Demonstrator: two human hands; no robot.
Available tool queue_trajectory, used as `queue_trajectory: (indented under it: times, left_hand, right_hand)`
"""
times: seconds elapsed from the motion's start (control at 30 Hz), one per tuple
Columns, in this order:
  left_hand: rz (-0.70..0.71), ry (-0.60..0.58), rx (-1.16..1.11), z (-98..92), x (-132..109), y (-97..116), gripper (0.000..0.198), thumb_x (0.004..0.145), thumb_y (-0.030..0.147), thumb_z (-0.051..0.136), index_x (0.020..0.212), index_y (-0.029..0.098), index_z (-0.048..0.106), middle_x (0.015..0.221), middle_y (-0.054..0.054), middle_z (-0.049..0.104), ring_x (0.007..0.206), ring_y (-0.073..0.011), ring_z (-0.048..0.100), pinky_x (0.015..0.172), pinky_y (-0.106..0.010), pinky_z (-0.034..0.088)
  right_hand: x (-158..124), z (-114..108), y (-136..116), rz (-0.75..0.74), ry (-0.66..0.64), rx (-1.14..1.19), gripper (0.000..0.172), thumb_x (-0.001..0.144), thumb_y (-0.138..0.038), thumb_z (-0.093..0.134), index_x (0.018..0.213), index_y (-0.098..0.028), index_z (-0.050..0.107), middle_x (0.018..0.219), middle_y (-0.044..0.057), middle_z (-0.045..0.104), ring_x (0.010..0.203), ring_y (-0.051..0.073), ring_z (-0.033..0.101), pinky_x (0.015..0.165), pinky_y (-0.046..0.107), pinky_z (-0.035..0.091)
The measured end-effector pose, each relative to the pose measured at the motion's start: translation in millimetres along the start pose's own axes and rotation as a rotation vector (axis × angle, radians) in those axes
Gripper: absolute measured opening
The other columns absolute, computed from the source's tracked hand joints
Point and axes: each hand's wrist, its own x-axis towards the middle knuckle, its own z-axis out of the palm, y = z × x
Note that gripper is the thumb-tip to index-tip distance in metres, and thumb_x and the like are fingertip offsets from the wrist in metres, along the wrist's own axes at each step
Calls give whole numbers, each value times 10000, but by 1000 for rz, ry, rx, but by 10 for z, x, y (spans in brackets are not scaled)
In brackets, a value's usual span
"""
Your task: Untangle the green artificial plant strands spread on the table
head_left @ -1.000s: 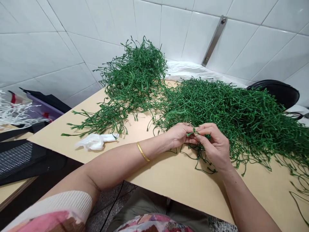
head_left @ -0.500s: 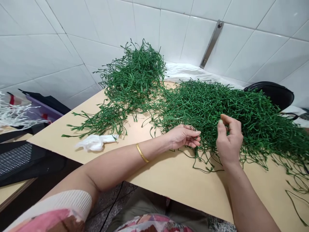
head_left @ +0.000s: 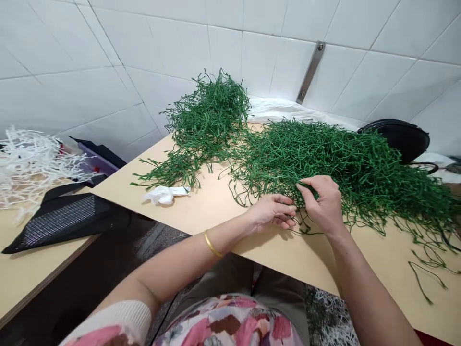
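A: Head view: where're green strings [head_left: 298,149] seen?
B: Heaped on bench [head_left: 216,206].
A: L hand [head_left: 272,210]?
B: Loosely curled; hold can't be told.
A: R hand [head_left: 324,204]?
B: Thumb & index held close; grip can't be confirmed.
A: Handling?
B: Prob. light, limp, easily tangled; best pinched nr. tip.

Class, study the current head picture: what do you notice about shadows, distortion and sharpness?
Head view, all remarks: soft shadow on the tabletop under the left hand; wall tiles slanting and stretching toward the frame's edges; the big green pile darkening inside, fine detail merging there.
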Motion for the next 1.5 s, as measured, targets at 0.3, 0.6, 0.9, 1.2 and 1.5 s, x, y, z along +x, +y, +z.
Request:
queue_trajectory:
  times: [0.3, 0.6, 0.9, 1.2, 1.5]
  left_hand:
    - [144, 174, -327, 6, -294, -290, 95, 802, 217, 523, 837, 130, 539, 695, -34, 609, 586, -101, 606, 540, -201, 493]
    - [204, 199, -277, -48, -279, -369, 42, 773, 173, 546, 788, 137, 563, 621, -16, 600, 555, -87, 582, 617, -234, 491]
    - [257, 136, -166, -68, -225, -449, 104, 651, 156, 666, 725, 113, 607, 675, -18, 615, 654, -99, 604, 671, -236, 484]
    - [326, 64, 29, -79, -251, -548, 146, 622, 209, 691, 704, 109, 622, 694, -16, 609, 667, -92, 582, 722, -243, 478]
    - [308, 122, -21, -9, -288, -497, 178, 707, 263, 628, 748, 144, 503, 590, -1, 586, 583, -107, 598, 597, -234, 498]
  right_hand:
    - [-620, -88, -228, -190, -186, -126, 126, 772, -161, 523, 869, -205, 590, 807, 40, 616, 863, 206, 491, 848, 390, 314]
    - [-966, -234, -241, 19, -222, -103, 178, 772, -257, 534, 933, -201, 587, 898, 70, 585, 897, 224, 490, 815, 377, 347]
    - [-1162, -345, -416, 264, -12, 98, 85, 799, -259, 525, 803, -193, 580, 788, 47, 609, 798, 186, 538, 751, 344, 418]
    - [-1014, -46, -535, 467, 22, 185, 138, 764, -304, 562, 805, -173, 564, 798, 47, 575, 781, 179, 513, 718, 335, 424]
    - [-1022, -173, -433, 734, -19, 564, 142, 711, -300, 620, 750, -170, 579, 676, -11, 558, 601, 102, 498, 555, 225, 420]
